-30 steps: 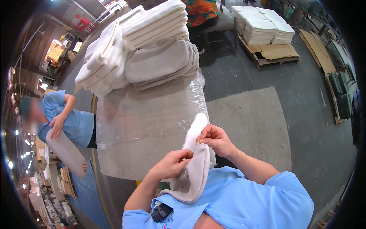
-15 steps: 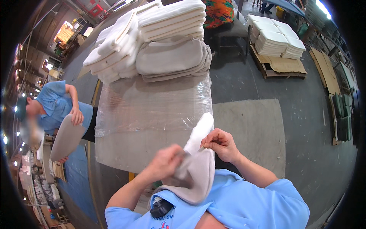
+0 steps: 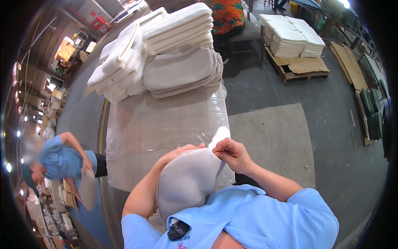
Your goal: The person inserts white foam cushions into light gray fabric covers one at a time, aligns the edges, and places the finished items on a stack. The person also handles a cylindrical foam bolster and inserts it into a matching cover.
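A grey cushion cover is bunched up in front of my chest, with the end of a white pad sticking out of its far side. My right hand pinches the cover's edge beside the pad, thumb and fingers pressed together. Along the cover's far edge lies my left hand, holding it from behind; most of its fingers are hidden by the fabric. Both hands are over the near edge of a plastic-wrapped table.
Stacked white pads and folded grey covers occupy the table's far end. At left, a co-worker in a blue shirt holds a grey cushion. More white stacks stand on a pallet at far right.
My left hand has moved from the front of the cover to behind its far edge. The cover has swung up and left, and less white pad shows. The co-worker's cushion has turned and lowered.
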A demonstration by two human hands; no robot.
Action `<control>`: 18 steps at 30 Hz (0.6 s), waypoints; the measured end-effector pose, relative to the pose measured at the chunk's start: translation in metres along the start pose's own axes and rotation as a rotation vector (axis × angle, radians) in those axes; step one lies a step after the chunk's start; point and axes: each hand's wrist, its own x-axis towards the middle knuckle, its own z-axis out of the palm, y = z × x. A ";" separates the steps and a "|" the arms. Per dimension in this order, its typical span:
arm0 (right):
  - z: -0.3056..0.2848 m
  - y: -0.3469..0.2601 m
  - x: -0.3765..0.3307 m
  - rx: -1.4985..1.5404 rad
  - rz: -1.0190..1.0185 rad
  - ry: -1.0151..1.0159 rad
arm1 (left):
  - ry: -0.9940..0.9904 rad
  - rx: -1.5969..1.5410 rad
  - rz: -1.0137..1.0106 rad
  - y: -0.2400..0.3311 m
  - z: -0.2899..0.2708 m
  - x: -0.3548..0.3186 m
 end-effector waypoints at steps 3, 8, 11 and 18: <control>0.002 -0.004 0.002 -0.006 0.041 0.037 | -0.310 0.082 0.036 -0.002 -0.011 0.022; -0.018 -0.002 -0.009 0.401 0.189 0.098 | -0.571 -0.005 0.047 0.009 -0.007 0.022; -0.032 0.005 -0.025 0.600 0.404 -0.003 | -0.586 -0.001 0.074 0.012 -0.007 0.020; -0.009 0.035 -0.043 0.709 0.504 -0.086 | -0.391 0.054 -0.044 0.025 0.009 0.024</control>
